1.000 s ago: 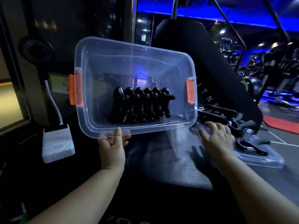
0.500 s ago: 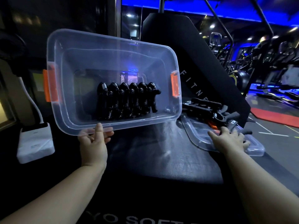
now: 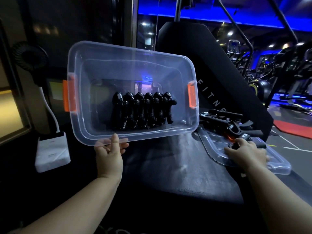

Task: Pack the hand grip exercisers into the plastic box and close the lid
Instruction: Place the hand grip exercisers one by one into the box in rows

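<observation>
- Tipping its open mouth toward the head camera, the plastic box (image 3: pixel 101 68) is held up by its near rim alone; the left grip (image 3: pixel 109 156) is clenched on that rim, with the thumb laid inside and the fingers seen through the clear wall beneath
- A row of six black hand grip exercisers (image 3: pixel 141 112) is seen inside, packed side by side against the lower long wall, between the two orange latches (image 3: pixel 192 97)
- To the right, the lid (image 3: pixel 276 166) lies flat on the dark padded surface (image 3: pixel 177 166), and the loose exercisers (image 3: pixel 221 119) are heaped on its far end, just beside the box's lower corner
- The right grip (image 3: pixel 244 154) is laid over the nearest loose exerciser on the lid, a black ring showing by the thumb; the fingers are blurred, so whether it is clenched or released cannot be told
- Packing is judged about half done, and the lid cannot be fitted until it is cleared
- With the box pinched at one edge and steeply tilted, the packed row could be toppled or spilled if the tilt is increased or the rim is let slip
- Springs and handles in the heap may be snagged together, so a neighbour could be dragged off the lid by one pull
- The lid could be shoved across the surface if it is pressed sideways by the right grip
</observation>
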The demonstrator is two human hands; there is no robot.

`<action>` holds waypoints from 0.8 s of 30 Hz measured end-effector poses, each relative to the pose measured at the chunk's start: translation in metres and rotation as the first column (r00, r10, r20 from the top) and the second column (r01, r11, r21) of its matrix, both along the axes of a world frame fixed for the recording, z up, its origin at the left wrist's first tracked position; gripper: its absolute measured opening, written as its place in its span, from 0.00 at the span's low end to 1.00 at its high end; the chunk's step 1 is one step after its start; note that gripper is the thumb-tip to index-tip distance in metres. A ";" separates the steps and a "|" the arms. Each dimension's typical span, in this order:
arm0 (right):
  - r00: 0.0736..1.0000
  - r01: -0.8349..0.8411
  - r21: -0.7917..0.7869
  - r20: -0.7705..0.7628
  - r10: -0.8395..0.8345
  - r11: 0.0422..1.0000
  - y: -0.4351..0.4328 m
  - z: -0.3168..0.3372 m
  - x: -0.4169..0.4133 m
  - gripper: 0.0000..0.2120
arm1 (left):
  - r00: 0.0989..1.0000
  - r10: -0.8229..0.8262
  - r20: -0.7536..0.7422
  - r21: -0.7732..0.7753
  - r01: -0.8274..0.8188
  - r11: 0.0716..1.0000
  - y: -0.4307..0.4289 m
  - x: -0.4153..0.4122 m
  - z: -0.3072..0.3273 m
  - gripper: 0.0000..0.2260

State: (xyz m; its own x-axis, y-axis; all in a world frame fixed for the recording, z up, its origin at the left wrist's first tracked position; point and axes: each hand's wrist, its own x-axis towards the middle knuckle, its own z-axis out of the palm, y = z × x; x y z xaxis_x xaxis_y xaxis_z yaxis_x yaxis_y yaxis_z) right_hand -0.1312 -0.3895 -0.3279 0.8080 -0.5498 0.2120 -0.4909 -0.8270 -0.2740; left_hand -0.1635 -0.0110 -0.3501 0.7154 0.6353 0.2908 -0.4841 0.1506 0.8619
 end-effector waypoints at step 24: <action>0.967 -0.212 -0.050 0.133 0.217 0.976 0.091 0.002 -0.029 0.28 | 1.000 0.000 -0.022 0.034 0.000 0.999 0.003 0.000 -0.001 0.11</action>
State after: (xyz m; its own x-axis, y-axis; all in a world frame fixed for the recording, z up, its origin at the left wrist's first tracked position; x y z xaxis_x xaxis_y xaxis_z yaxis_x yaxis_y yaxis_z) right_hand -0.1604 -0.2983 -0.3262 0.8681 -0.3573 0.3445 -0.2611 -0.9191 -0.2953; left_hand -0.1639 -0.0077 -0.3510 0.7218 0.6254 0.2963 -0.4651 0.1213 0.8769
